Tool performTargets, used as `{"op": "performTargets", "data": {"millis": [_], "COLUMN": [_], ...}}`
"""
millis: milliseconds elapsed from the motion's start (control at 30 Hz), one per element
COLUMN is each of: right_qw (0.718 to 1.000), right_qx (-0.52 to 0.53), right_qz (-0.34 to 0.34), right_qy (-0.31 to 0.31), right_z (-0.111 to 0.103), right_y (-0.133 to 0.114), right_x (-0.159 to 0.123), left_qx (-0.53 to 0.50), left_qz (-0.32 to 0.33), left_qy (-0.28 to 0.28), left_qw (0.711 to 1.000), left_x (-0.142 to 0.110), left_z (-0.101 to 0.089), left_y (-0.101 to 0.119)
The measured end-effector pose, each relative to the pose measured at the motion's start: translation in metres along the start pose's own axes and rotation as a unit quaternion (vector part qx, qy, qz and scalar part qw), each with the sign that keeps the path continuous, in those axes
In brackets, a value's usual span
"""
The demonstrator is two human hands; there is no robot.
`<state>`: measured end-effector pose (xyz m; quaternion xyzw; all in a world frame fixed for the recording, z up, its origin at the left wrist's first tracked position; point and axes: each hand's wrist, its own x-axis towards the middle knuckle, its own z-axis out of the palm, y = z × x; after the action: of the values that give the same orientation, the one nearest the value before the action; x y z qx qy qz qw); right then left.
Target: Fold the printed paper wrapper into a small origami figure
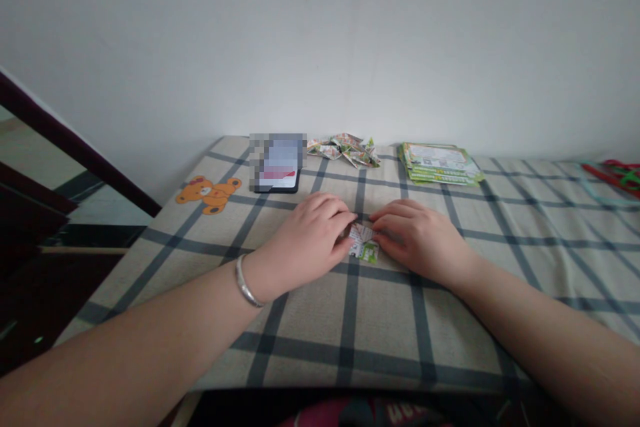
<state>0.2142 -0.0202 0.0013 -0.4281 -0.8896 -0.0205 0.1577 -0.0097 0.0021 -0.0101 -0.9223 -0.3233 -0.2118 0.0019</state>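
Observation:
A small folded piece of printed paper (365,243), white with green patches, lies low over the checked tablecloth between my hands. My left hand (317,233), with a silver bangle on its wrist, has its thumb and fingers closed at the paper's left edge. From the other side, my right hand (420,237) pinches the paper's right edge between thumb and fingers. My fingers cover parts of both edges. Behind them, several folded paper pieces (345,149) with similar print lie in a loose group near the wall.
A stack of green-and-white printed leaflets (440,163) sits at the back right. A phone (277,177) with its screen lit, partly pixelated, lies at the back left beside an orange bear figure (210,195). Red and green items (620,177) are at the far right. The tablecloth (300,340) reaches the front edge.

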Motion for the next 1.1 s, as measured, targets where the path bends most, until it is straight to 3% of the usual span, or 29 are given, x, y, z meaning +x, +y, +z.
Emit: {"op": "performTargets", "data": {"millis": [400,833,1100], "right_qw": [1.0,0.989,0.994], "right_qx": [0.02,0.135,0.112], "right_qz": [-0.001,0.04,-0.006], "right_qy": [0.014,0.038,0.017], "right_z": [0.0033,0.0013,0.0087], "right_y": [-0.0001,0.0032,0.0078], "right_x": [0.0038,0.0005,-0.0005], "left_qx": [-0.027,-0.195,-0.217], "left_qz": [-0.022,-0.094,-0.051], "left_qy": [0.019,0.068,0.117], "left_qw": [0.999,0.974,0.968], "left_x": [0.0039,0.0078,0.0092], "left_z": [-0.0012,0.003,-0.0012], "left_y": [0.0004,-0.0054,-0.0078]}}
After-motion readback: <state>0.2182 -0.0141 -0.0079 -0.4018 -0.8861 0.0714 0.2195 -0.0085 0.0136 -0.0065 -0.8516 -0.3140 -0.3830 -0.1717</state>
